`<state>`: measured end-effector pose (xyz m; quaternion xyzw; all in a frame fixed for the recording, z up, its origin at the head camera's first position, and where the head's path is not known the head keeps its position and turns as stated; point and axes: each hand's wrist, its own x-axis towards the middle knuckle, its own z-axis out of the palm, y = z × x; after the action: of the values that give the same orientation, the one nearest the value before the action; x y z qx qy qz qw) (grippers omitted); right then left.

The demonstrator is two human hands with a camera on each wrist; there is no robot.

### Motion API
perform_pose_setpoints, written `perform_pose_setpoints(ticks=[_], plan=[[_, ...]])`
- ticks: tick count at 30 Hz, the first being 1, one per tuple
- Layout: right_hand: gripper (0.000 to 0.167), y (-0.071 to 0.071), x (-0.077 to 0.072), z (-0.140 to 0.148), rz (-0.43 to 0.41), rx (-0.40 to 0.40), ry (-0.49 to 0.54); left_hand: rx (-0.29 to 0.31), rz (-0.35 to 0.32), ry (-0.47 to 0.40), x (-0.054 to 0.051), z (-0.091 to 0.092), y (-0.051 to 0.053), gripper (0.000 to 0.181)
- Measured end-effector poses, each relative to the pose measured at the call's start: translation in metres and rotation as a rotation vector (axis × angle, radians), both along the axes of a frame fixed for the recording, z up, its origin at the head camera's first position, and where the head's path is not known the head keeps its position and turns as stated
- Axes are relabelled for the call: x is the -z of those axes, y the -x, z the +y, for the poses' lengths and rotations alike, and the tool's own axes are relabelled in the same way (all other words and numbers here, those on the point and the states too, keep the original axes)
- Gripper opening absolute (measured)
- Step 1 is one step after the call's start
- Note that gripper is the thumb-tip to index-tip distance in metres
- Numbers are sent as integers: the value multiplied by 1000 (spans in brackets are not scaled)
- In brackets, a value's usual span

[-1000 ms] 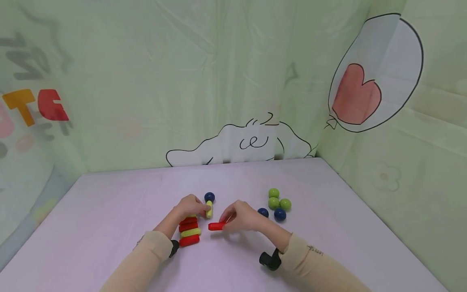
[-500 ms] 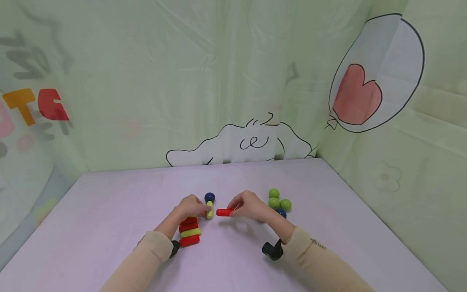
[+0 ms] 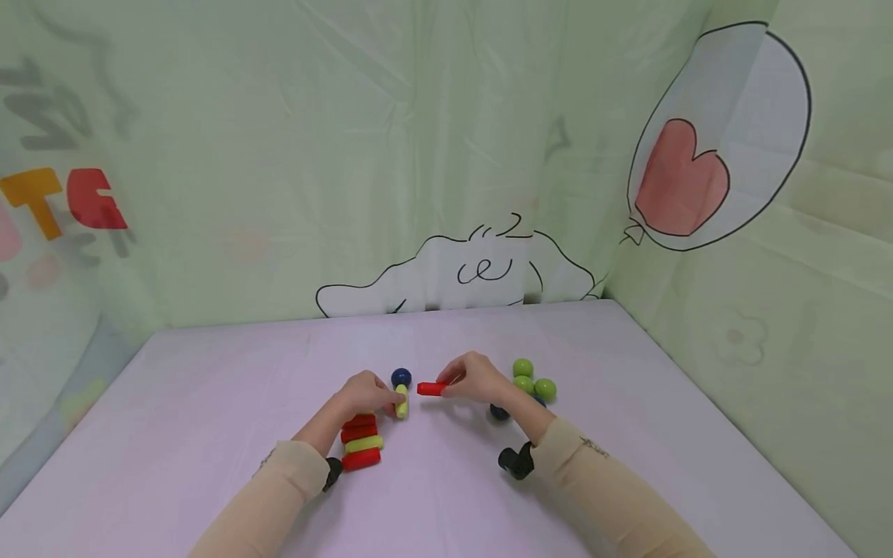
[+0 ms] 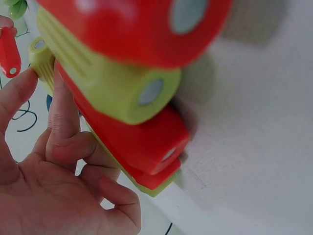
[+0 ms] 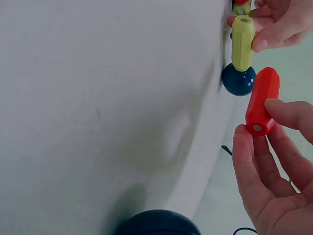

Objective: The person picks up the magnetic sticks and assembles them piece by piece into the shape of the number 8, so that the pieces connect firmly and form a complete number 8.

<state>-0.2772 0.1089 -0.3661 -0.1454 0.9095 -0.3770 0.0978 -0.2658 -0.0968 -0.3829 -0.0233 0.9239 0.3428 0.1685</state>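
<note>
L hand [image 3: 367,393]: your thumb & index pinch a yellow stick [image 3: 401,407], the gap btwn them narrow, filled by the stick only. In the L wrist view your other fingers are bent loosely twd the palm. The stick's far end meets a blue ball [image 3: 401,377]; the R wrist view shows the two end to end, touching.

R hand [image 3: 476,377]: you hold a red stick [image 3: 428,389] near one end, thumb on one side, fingertips opp.; again a narrow grip, no wider than the stick. Its free end points twd your L hand, near the blue ball but apart from it in the head view. A pale disc shows on the stick's end in the R wrist view. Your R hand casts a soft shadow on the table [image 3: 230,434].

Surroundings: a row of sticks [image 3: 364,444] lies side by side by your L wrist; near to far: red, yellow, red, red, yellow, the last partly hidden by your L hand. To the R, beyond your R wrist, sit three green balls [image 3: 546,389], clustered, w/ two more blue balls [image 3: 498,412], partly covered by your R arm. Both wrists carry a small black camera [image 3: 516,461], below beige sleeves [image 3: 614,500].
</note>
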Motion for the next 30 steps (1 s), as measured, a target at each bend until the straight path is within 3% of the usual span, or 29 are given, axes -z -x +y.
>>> perform_pose_setpoints(ticks=[12, 30], plan=[[17, 17, 4, -2, -26, 54, -28, -5, -10, 24, -4, 3, -1, 28], [16, 27, 10, -10, -49, 101, -49, -10, -1, 44, -4, 5, -1, 32]])
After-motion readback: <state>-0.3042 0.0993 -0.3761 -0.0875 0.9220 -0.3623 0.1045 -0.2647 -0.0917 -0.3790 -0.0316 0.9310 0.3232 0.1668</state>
